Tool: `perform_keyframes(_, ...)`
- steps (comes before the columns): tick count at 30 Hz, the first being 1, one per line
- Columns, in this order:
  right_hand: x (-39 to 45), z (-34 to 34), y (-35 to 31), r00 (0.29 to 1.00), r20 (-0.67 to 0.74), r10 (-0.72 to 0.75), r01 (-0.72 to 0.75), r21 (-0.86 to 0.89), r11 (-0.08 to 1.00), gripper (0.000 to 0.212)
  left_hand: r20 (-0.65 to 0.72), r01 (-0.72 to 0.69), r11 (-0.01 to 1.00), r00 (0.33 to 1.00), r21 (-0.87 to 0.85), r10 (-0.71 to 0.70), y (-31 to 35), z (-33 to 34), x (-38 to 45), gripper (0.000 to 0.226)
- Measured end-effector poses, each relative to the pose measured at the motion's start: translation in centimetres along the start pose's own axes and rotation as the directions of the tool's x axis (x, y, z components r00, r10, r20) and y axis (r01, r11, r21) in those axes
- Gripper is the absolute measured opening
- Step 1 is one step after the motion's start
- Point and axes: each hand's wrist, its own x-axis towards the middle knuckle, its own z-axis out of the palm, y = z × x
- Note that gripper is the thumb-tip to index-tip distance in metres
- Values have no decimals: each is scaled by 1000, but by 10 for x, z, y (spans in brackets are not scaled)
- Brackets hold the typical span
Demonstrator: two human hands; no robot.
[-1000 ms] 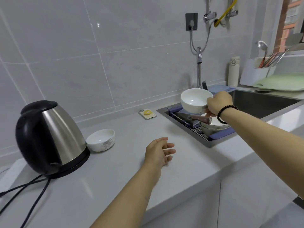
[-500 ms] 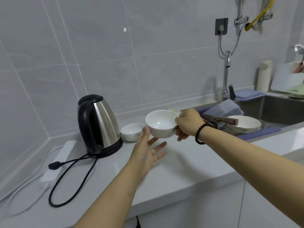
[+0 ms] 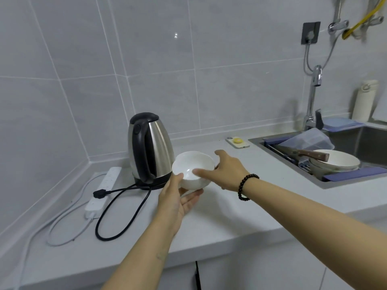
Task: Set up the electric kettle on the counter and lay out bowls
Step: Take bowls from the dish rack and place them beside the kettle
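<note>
One bowl (image 3: 191,164) is held above the counter (image 3: 230,216), just before the one kettle (image 3: 155,143). The right hand (image 3: 228,172) pinches its rim, thumb inside. The left hand (image 3: 173,201) cups it beneath, fingers straight and spread. One black cord (image 3: 117,208) loops beside one strip (image 3: 104,185). One larger bowl (image 3: 339,162) sits in the sink (image 3: 366,139) under one knife (image 3: 310,153).

White bowl (image 3: 193,170), apparently plain; silver-black kettle (image 3: 159,147)

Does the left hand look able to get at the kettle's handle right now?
Likely yes: the kettle handle faces outward just beside the left hand, nothing between them. But that hand supports the white bowl, which the right hand also pinches at the rim.
</note>
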Motion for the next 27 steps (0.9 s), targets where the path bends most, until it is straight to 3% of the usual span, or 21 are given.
perform_keyframes(4,3,19,2,985,119,-127,122,42,992,124,9,-4,999,1000,-34,4,-8,-13,4,34)
perform_keyframes(7,3,27,1,978,133,-162,152,86,985,131,20,3,999,1000,-35,-2,-9,-15,7,34)
perform_keyframes(10,3,32,-2,981,92,-171,160,117,980,124,11,-6,1000,1000,-29,6,-11,-16,10,35)
perform_keyframes(16,0,34,5,993,19,-120,111,248,962,86,-13,-63,998,998,22,63,-17,-13,13,38)
perform_keyframes(20,9,45,12,999,-39,-31,40,273,961,104,-100,-91,993,992,-77,83,-18,-14,14,34)
perform_keyframes(27,25,55,18,998,-60,24,-7,263,965,93,-141,-82,985,988,-153,60,-19,-16,18,27)
